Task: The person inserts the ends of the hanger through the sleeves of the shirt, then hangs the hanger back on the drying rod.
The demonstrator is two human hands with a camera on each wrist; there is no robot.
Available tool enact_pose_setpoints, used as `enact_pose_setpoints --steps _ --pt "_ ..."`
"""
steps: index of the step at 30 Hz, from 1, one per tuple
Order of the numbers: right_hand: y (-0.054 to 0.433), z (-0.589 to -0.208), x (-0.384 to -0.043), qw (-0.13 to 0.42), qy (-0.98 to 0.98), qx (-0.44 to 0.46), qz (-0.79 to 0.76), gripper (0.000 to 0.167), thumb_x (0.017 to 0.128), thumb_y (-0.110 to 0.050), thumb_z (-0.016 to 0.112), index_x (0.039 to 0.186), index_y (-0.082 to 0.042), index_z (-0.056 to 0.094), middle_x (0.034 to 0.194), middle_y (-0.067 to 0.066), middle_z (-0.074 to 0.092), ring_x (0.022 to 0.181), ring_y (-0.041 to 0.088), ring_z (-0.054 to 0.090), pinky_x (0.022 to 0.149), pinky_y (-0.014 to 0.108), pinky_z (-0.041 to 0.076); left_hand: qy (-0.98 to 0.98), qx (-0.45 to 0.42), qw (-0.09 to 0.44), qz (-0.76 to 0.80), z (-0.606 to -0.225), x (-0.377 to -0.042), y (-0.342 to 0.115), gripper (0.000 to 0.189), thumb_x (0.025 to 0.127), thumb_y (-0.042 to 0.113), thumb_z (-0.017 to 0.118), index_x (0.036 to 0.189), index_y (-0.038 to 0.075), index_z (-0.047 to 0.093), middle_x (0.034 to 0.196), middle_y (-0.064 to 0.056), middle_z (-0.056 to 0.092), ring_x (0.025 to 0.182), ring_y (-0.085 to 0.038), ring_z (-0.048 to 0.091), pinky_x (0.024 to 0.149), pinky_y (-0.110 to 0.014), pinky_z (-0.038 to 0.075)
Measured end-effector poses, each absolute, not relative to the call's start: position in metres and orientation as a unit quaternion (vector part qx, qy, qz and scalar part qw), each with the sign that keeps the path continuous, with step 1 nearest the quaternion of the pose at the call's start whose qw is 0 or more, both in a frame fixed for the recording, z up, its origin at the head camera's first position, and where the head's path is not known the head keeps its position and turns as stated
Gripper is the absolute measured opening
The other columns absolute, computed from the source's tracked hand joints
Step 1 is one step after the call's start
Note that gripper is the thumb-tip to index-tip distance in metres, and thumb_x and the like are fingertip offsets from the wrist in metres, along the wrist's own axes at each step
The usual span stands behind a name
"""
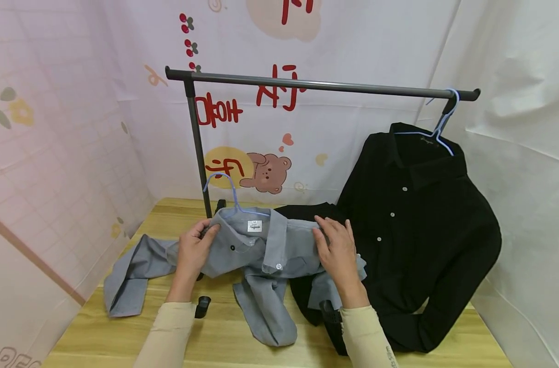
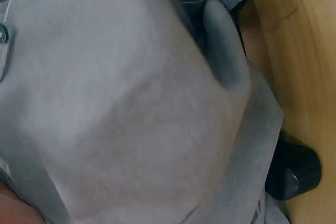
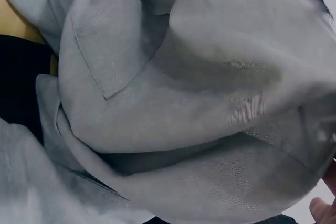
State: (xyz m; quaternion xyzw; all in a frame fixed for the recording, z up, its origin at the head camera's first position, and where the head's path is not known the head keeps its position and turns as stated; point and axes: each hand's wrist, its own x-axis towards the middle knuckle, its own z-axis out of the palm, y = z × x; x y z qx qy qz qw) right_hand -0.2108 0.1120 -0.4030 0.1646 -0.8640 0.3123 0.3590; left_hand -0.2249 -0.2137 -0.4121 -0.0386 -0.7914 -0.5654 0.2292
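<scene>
A grey button shirt is held up slightly over the table, its collar open and a white label inside. A light blue hanger sits in its neck, hook upward. My left hand pinches the shirt's shoulder beside the collar. My right hand holds the other shoulder, thumb in front. Grey fabric fills most of the left wrist view. In the right wrist view, folds of the same shirt cover the frame, with fingertips at the right edge.
A black shirt hangs on a blue hanger at the right end of a dark rail. The rack's left post stands behind the grey shirt. Black rack feet rest on the wooden table.
</scene>
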Motion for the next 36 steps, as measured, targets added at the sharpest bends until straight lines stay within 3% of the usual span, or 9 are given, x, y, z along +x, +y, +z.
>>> enact_pose_setpoints --steps 2,4,10,13,17,22,26,33,36 --pt "0.111 -0.403 -0.209 0.364 -0.861 0.167 0.314 0.022 0.096 -0.018 0.067 0.114 -0.007 0.074 0.107 0.009 0.070 0.107 0.028 0.063 0.113 0.057 0.025 -0.797 -0.042 0.221 -0.561 -0.412 -0.224 -0.212 0.025 0.097 0.028 0.067 0.108 0.006 0.074 0.091 -0.012 0.069 0.074 -0.014 0.057 0.063 -0.022 0.043" --pt "0.111 -0.403 -0.208 0.359 -0.862 0.171 0.315 0.020 0.094 -0.020 0.071 0.109 -0.008 0.075 0.106 0.007 0.070 0.104 0.027 0.063 0.113 0.055 0.026 -0.801 -0.046 0.213 -0.558 -0.412 -0.224 -0.211 0.025 0.096 0.028 0.068 0.108 0.006 0.074 0.093 -0.011 0.069 0.076 -0.015 0.057 0.065 -0.023 0.044" --pt "0.109 -0.401 -0.205 0.301 -0.885 0.193 0.300 0.041 0.096 -0.029 0.068 0.133 -0.013 0.065 0.128 0.006 0.065 0.116 0.024 0.060 0.110 0.052 0.031 -0.808 -0.086 0.180 -0.554 -0.411 -0.223 -0.209 0.022 0.097 0.025 0.068 0.107 0.006 0.073 0.090 -0.009 0.067 0.076 -0.017 0.055 0.067 -0.027 0.044" --pt "0.109 -0.401 -0.204 0.277 -0.884 0.211 0.312 0.030 0.096 -0.027 0.068 0.124 -0.017 0.072 0.107 -0.002 0.072 0.087 0.016 0.065 0.087 0.040 0.049 -0.808 -0.103 0.176 -0.553 -0.411 -0.223 -0.209 0.020 0.097 0.022 0.067 0.106 0.005 0.073 0.087 -0.009 0.066 0.075 -0.017 0.055 0.067 -0.027 0.044" --pt "0.109 -0.403 -0.203 0.258 -0.879 0.214 0.340 0.017 0.093 -0.023 0.071 0.108 -0.020 0.079 0.086 -0.011 0.070 0.065 0.006 0.055 0.057 0.029 0.047 -0.815 -0.104 0.186 -0.539 -0.412 -0.223 -0.209 0.019 0.096 0.022 0.068 0.106 0.006 0.074 0.088 -0.007 0.068 0.075 -0.016 0.055 0.067 -0.027 0.044" --pt "0.105 -0.403 -0.200 0.235 -0.892 0.192 0.336 0.023 0.095 -0.033 0.068 0.112 -0.020 0.077 0.098 -0.009 0.072 0.077 0.008 0.064 0.067 0.034 0.053 -0.819 -0.114 0.180 -0.532 -0.414 -0.223 -0.209 0.016 0.096 0.019 0.068 0.105 0.006 0.073 0.080 -0.005 0.063 0.071 -0.017 0.051 0.064 -0.028 0.041" --pt "0.099 -0.406 -0.200 0.238 -0.895 0.197 0.322 0.033 0.095 -0.035 0.068 0.123 -0.018 0.072 0.108 -0.002 0.073 0.083 0.014 0.067 0.072 0.039 0.055 -0.820 -0.139 0.174 -0.528 -0.414 -0.224 -0.208 0.014 0.096 0.017 0.068 0.104 0.007 0.073 0.086 -0.003 0.065 0.072 -0.015 0.053 0.064 -0.028 0.043" --pt "0.091 -0.414 -0.201 0.273 -0.878 0.213 0.330 0.020 0.089 -0.022 0.075 0.107 -0.015 0.078 0.076 -0.008 0.068 0.058 0.004 0.053 0.053 0.027 0.046 -0.815 -0.160 0.194 -0.522 -0.416 -0.226 -0.203 0.009 0.094 0.012 0.069 0.099 0.005 0.074 0.085 -0.004 0.065 0.070 -0.012 0.052 0.062 -0.025 0.043" --pt "0.090 -0.416 -0.200 0.276 -0.877 0.201 0.338 0.018 0.088 -0.021 0.076 0.105 -0.015 0.079 0.072 -0.008 0.067 0.054 0.002 0.047 0.050 0.025 0.041 -0.820 -0.155 0.205 -0.511 -0.419 -0.227 -0.201 0.009 0.093 0.012 0.071 0.099 0.005 0.074 0.087 -0.005 0.067 0.072 -0.015 0.055 0.064 -0.027 0.045"
